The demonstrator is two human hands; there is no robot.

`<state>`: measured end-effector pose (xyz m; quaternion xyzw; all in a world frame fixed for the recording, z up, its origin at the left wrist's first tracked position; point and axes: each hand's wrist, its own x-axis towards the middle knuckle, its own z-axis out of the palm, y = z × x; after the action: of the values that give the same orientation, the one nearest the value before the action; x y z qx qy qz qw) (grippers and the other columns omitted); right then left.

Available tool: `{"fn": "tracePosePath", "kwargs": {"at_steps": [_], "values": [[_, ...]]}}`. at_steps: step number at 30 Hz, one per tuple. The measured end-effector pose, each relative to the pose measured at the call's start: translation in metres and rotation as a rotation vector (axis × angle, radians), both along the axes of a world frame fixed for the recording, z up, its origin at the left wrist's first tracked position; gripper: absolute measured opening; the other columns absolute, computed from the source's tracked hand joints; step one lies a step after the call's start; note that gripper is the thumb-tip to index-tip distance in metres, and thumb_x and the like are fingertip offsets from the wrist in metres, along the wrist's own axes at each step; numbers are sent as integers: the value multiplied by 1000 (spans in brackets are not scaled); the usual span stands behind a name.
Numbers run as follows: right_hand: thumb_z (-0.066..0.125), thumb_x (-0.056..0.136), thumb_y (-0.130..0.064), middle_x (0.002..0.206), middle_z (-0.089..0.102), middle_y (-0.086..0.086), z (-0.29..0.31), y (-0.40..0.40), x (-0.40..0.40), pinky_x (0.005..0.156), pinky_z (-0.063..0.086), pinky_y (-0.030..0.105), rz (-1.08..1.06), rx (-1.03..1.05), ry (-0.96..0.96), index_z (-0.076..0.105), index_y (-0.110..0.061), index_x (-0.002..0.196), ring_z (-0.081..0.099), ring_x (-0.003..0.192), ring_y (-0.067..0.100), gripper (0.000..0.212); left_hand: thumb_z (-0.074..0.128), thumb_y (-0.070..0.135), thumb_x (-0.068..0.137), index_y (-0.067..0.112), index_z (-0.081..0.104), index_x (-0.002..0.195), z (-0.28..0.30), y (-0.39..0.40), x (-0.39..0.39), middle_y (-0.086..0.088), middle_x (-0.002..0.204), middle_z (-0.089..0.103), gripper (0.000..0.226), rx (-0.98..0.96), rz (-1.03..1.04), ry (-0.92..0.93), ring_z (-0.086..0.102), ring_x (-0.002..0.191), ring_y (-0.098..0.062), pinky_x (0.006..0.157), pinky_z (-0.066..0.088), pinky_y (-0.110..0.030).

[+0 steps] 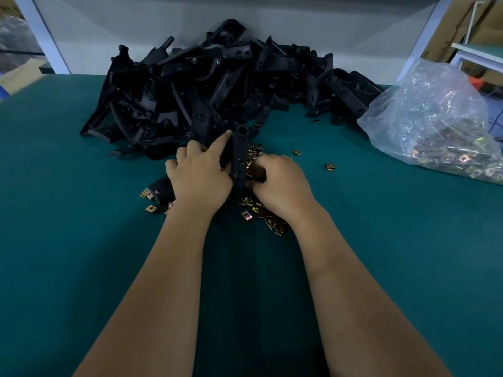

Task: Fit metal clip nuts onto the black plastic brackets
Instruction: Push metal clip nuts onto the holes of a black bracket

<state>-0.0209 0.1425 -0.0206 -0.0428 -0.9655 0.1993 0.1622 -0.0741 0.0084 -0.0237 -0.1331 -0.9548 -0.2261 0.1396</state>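
Left hand (200, 178) grip: fingers curled round a black plastic bracket (239, 156), index finger stretched along its upper left edge toward the big hole at the top. Bracket held roughly upright between both hands, several holes visible down its face.

Right hand (280, 183) grip: fingers curled in against the bracket's lower right side. Whether they pinch a clip nut or the bracket itself cannot be told; fingertips hidden.

Loose clip nuts (261, 210), brass-coloured, scattered on the counter (81, 254) under and around both hands; some just beyond the right hand, a few by the left wrist. One stray nut (330, 167) lies apart to the right.

A second bracket (162, 187) lies flat just left of the left hand, nuts touching its near end.

Behind the hands: large heap of black brackets (217, 85) piled against the back wall.

Far right: clear plastic bag (435, 110), open and slumped on the counter, holding many more nuts.

Counter surface is green.
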Motion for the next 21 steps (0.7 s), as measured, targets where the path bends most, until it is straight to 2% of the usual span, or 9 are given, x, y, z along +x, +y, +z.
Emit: {"fn": "tracePosePath", "kwargs": {"at_steps": [2,5,6,9,11,13,17,21], "values": [[66,84,-10,93,61,4,0,0,0,76,47,34,-38,-154,60,66,-10,90,55,86,21,7,51,34,97,44,28,152,0,0,0,-11,122,50,60,7,-15,-1,45,117,-33,100,30,-46],[70,83,-7,85,62,-10,5,3,0,68,43,9,-149,-492,182,71,-21,90,57,77,3,16,58,31,95,47,34,149,1,1,3,-9,116,52,61,70,-59,5,51,111,-31,100,29,-45],[74,82,-9,80,63,-14,7,4,1,68,44,7,-174,-624,211,71,-24,86,58,75,0,17,60,29,93,47,36,147,1,2,4,-8,115,53,62,86,-69,19,52,109,-30,100,29,-44],[79,79,-8,78,69,-8,13,8,3,70,50,14,-187,-1011,265,72,-25,80,63,74,4,18,63,26,91,48,40,145,2,4,5,-5,114,53,63,114,-88,51,53,109,-27,100,29,-43],[80,78,-5,78,70,-2,14,9,5,68,51,15,-163,-1197,286,74,-20,82,64,71,5,17,64,26,90,47,41,145,2,5,6,-4,113,53,63,126,-97,60,53,109,-25,100,29,-42],[79,78,-2,80,71,0,14,10,6,70,52,15,-134,-1311,295,75,-15,86,64,72,6,16,65,25,90,46,42,144,1,6,7,-3,112,53,63,137,-100,67,53,109,-24,101,29,-43],[76,79,4,91,75,2,13,11,4,84,53,19,-69,-1418,288,75,-16,91,69,90,13,24,64,25,90,46,44,144,0,6,7,-2,110,52,62,164,-84,74,52,108,-24,101,28,-42],[70,81,11,84,75,-3,11,12,4,79,52,16,0,-1362,300,73,-19,94,70,85,7,32,64,25,89,45,45,143,1,7,7,-2,112,53,61,198,-60,77,52,110,-24,102,27,-43]]}}
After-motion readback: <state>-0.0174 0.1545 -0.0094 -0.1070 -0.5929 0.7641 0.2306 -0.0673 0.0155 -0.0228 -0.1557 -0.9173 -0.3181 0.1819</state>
